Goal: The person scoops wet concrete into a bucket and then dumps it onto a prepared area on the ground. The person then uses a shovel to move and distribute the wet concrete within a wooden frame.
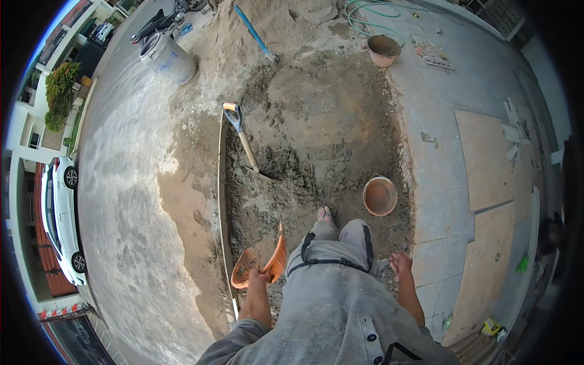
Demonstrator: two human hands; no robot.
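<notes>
At the lower left, my left hand is closed on the rim of an orange plastic tub. The tub is bent or tilted, and its inside is smeared with grey mud. Out to my right side hangs my right hand, its fingers loosely apart and holding nothing. Ahead of my feet, a D-handled shovel leans with its blade in wet grey mortar. A round orange-brown bucket sits on the mortar, ahead of my right hand.
A wooden board edges the mortar on the left. Further off are a blue-handled tool, a sand heap, a grey-white drum, another bucket and a green hose. Plywood sheets lie on the right-hand paving; a white car stands left.
</notes>
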